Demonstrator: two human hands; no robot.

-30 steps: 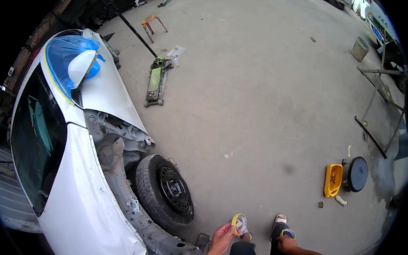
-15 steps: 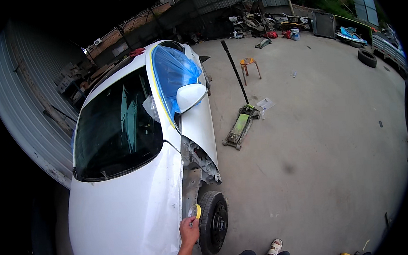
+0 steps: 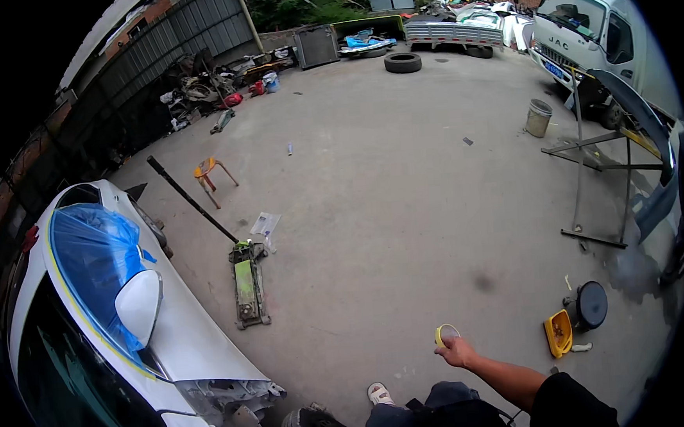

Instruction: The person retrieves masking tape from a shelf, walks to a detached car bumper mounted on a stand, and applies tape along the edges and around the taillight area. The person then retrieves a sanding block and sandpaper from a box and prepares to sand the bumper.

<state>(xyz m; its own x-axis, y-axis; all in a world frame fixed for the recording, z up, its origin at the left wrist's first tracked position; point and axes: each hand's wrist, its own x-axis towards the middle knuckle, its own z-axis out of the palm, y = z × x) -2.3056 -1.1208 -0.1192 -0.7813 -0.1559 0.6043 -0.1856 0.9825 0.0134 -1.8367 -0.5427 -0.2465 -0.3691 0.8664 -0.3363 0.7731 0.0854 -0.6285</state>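
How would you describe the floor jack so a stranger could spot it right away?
Start at the white car on the left, with its blue-masked side window. On the concrete beside its door lies the floor jack, low and flat. Its green body and long black handle, angled toward the orange stool, set it apart.

Daylight is falling on a grey concrete yard; a corrugated metal fence is running along its far left edge, with green bushes growing behind it.

Right hand raised, fingers pinched
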